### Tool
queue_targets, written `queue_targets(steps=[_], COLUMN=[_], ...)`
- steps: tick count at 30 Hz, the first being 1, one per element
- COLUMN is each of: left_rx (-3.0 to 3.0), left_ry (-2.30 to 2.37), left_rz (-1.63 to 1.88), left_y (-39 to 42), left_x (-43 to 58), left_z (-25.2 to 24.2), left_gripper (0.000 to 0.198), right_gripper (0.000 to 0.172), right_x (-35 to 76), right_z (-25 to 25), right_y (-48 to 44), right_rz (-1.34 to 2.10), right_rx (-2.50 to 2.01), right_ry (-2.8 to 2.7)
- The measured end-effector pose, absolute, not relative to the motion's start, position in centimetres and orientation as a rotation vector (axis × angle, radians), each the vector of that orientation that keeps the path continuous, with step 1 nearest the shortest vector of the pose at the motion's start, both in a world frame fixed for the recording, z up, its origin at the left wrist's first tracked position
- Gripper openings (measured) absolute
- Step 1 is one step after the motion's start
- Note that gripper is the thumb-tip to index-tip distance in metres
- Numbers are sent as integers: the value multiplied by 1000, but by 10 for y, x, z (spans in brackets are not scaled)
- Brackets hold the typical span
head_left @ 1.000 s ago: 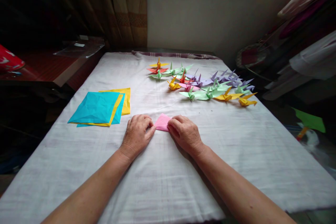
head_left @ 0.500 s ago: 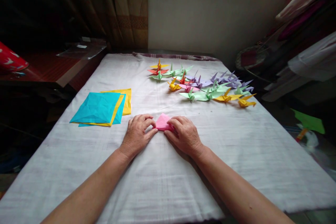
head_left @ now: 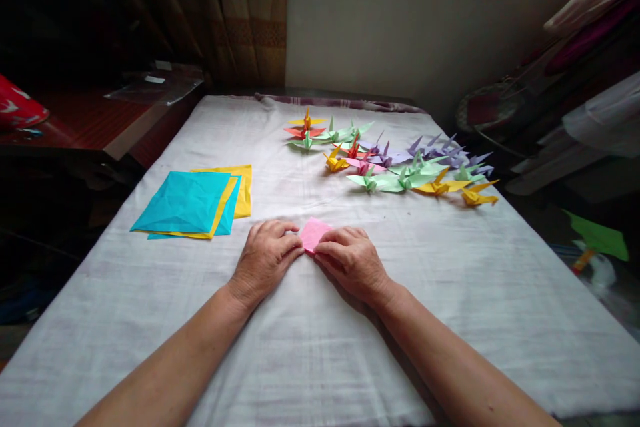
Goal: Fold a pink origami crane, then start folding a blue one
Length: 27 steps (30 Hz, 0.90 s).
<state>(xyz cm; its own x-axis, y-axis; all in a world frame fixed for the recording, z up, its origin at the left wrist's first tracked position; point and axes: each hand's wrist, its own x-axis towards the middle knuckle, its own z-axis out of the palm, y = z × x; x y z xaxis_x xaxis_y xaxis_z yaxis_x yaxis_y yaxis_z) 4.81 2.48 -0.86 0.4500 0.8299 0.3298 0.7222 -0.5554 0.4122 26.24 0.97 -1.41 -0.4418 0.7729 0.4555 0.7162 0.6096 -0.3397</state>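
A small folded pink paper (head_left: 313, 233) lies on the white cloth of the table (head_left: 310, 353), between my two hands. My left hand (head_left: 265, 258) has its fingers curled and pressed on the paper's left edge. On the paper's right and near edge rests my right hand (head_left: 350, 260), its fingers bent and pinching down. Most of the paper is hidden under my fingers; only its far corner shows.
A stack of blue and yellow paper squares (head_left: 190, 203) lies to the left. Several folded paper cranes (head_left: 395, 163) in many colours stand at the far right. A dark wooden side table (head_left: 95, 123) is on the left, and clothes hang on the right.
My two hands have drawn closer together over the pink paper, and less of it shows. The view has shifted slightly.
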Motion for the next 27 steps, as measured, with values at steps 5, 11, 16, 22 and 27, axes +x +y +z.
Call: queue_targets(steps=[5, 11, 16, 22, 27], left_rx=[2517, 2467, 2404, 2362, 2319], left_ry=[1339, 1321, 1384, 1465, 1553], left_rz=[698, 691, 702, 672, 642], left_y=[24, 25, 26, 26, 26], left_x=[48, 48, 51, 57, 65], left_z=[-6, -4, -6, -3, -1], left_gripper=[8, 6, 10, 12, 12], right_gripper=[17, 17, 20, 21, 20], right_x=[261, 256, 255, 255, 254], right_z=[-15, -14, -14, -17, -18], right_y=[12, 13, 14, 15, 15], right_rz=[185, 231, 292, 323, 283], right_rx=[-1226, -1310, -1353, -1396, -1425], right_ry=[-2212, -2166, -2125, -2050, -2033])
